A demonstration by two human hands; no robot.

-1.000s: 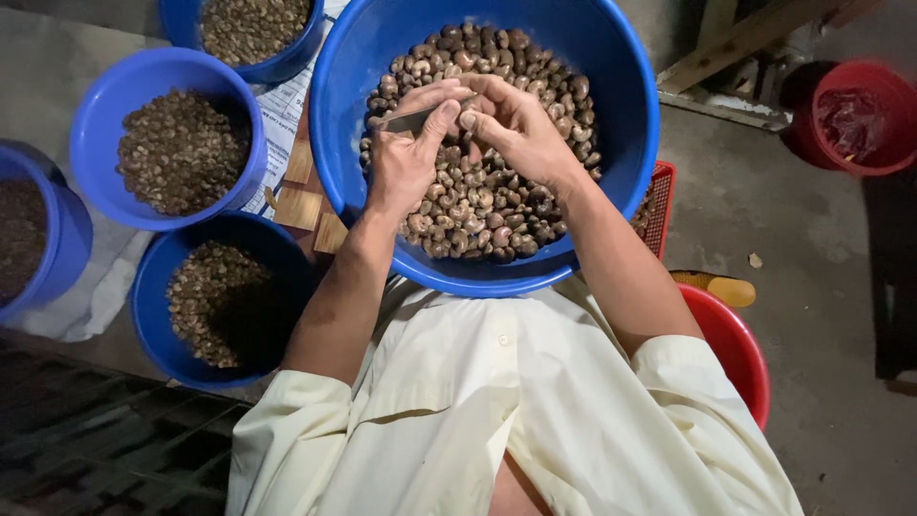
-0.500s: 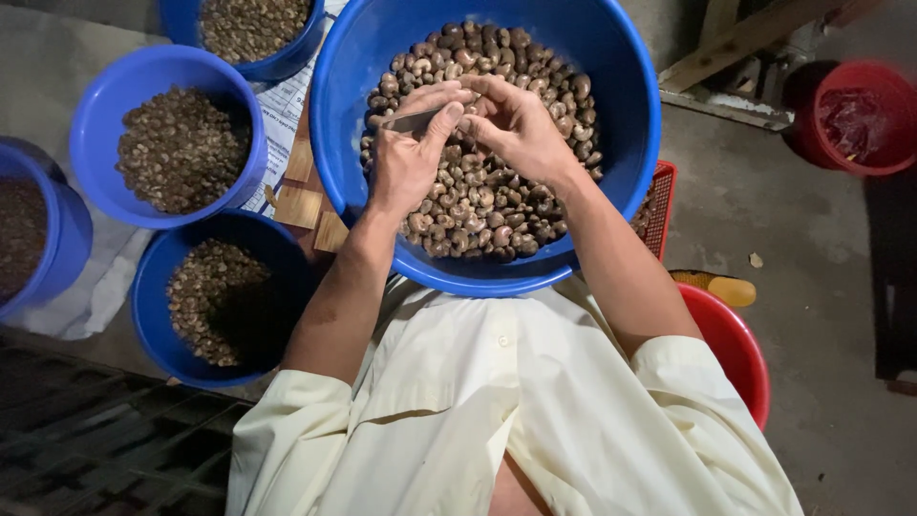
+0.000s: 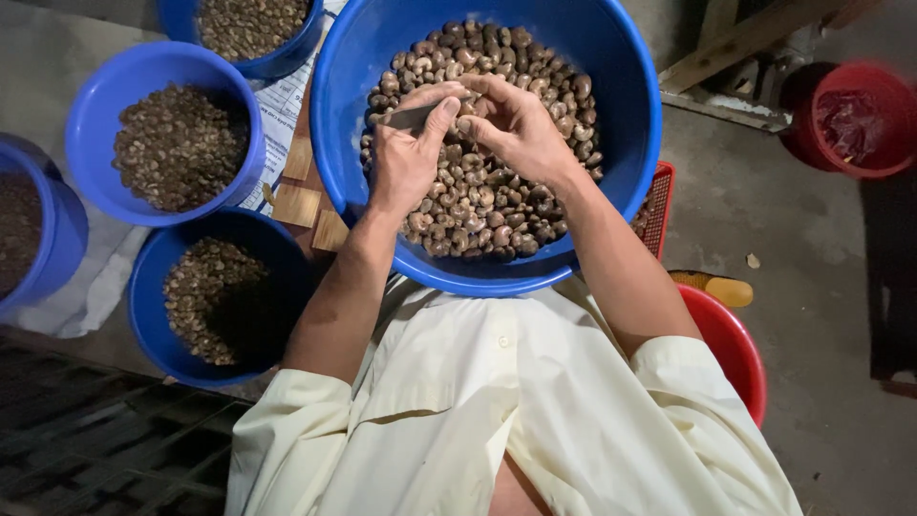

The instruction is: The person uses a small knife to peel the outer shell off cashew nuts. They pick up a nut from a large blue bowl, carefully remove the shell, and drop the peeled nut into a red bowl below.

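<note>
Both hands meet over the big round blue plastic basin [image 3: 630, 143] heaped with brown curved cashew nuts [image 3: 478, 201]. The left hand [image 3: 406, 158] pinches a small grey metal blade [image 3: 411, 117] at 12 o'clock; the right hand [image 3: 516, 124] pinches one nut against it. Nuts look light, hard and smooth, probably slippery; best gripped across their curved flanks.

Dim grey concrete floor [image 3: 793, 248], a wooden beam [image 3: 735, 43] crossing the upper right.

Five round blue plastic tubs [image 3: 630, 105] hold brown nuts, one large, four smaller; two red plastic buckets [image 3: 855, 119]; apparently three pale wooden blocks [image 3: 294, 203].
</note>
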